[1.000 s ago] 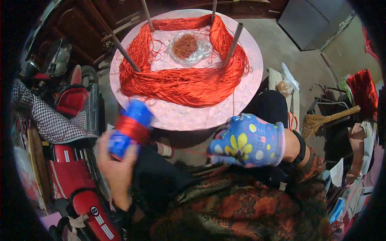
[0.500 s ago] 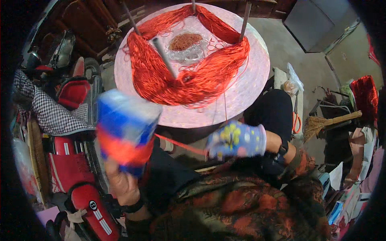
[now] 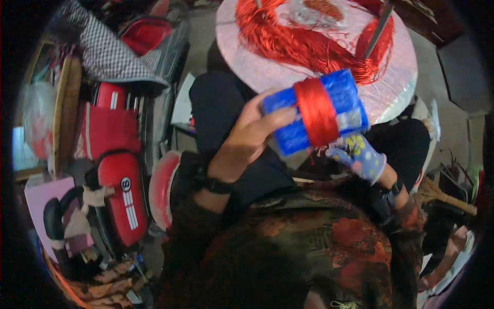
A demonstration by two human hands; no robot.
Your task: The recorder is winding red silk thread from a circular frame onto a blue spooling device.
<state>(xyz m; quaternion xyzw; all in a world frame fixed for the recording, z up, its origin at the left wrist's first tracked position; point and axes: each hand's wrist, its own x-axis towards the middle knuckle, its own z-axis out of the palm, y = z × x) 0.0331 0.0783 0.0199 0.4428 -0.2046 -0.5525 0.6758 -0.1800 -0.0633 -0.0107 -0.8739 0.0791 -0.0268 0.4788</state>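
Note:
My bare left hand (image 3: 257, 126) grips a blue rectangular block (image 3: 288, 135) by its left end, thumb across its face. A wide band of red cord (image 3: 316, 110) is wound round the block's middle. Just below the block's lower right edge is my right hand (image 3: 360, 158), in a blue glove with yellow and pale spots. Its fingers are bent together at the lower end of the winding, on the red cord there; the strand itself hardly shows. Beyond the block, a big loose skein of red cord (image 3: 303, 49) lies on a round table, looped about metal rods (image 3: 380, 31).
The round table (image 3: 231, 46) has a pale pink plastic-looking cover and carries a clear bag (image 3: 321, 15). At left stand red vehicle-like parts (image 3: 122, 193) and a checked cloth (image 3: 110, 49). A red round seat (image 3: 165, 190) is near my left elbow. A straw broom (image 3: 446, 198) lies at right.
My view has swung left, so the table sits further right. The block has turned and moved over my lap; the right hand, earlier apart with cord stretched between, is now close under it.

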